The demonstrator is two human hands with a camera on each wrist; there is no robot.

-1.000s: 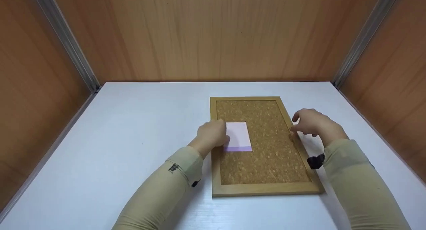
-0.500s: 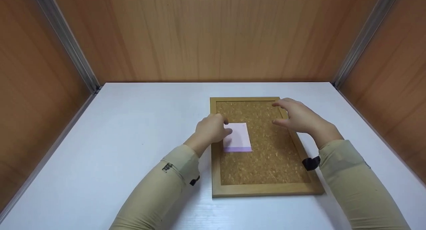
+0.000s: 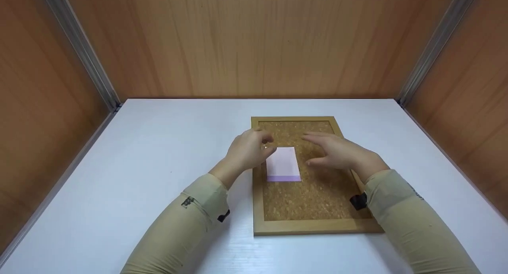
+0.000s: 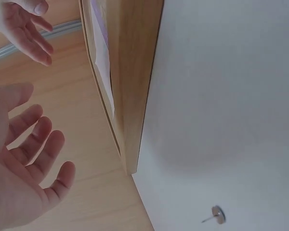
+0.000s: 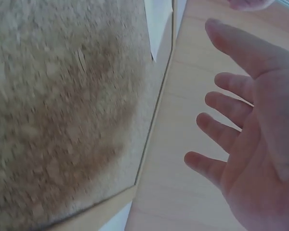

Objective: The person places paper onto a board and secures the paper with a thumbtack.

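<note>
Now both hands are over the cork board (image 3: 317, 186), which lies flat on the white bench (image 3: 158, 147) right of centre, its wooden frame running away from the person. A pale pink paper note (image 3: 283, 164) sits on the cork in the left half of the board, a darker strip along its near edge. From the head view, the left hand (image 3: 248, 151) hovers at the note's top left corner, fingers loosely bent and holding nothing, though it is hard to tell whether a fingertip touches the paper. The right hand (image 3: 337, 153) is just right of the note, fingers spread and stretched towards it, thumb below, gripping nothing. The two hands are close but apart, with the note between them.

The left wrist view adds what the head camera misses: a small pin (image 4: 214, 215) with a round flat head lying on the bench, beside the board's frame. It also shows the left palm (image 4: 19, 163) open and unloaded, with the other hand beyond. The right wrist view gives a blurred close-up of the cork grain (image 5: 62, 110), a corner of the note, and the right palm (image 5: 255, 144) open, fingers apart.
</note>
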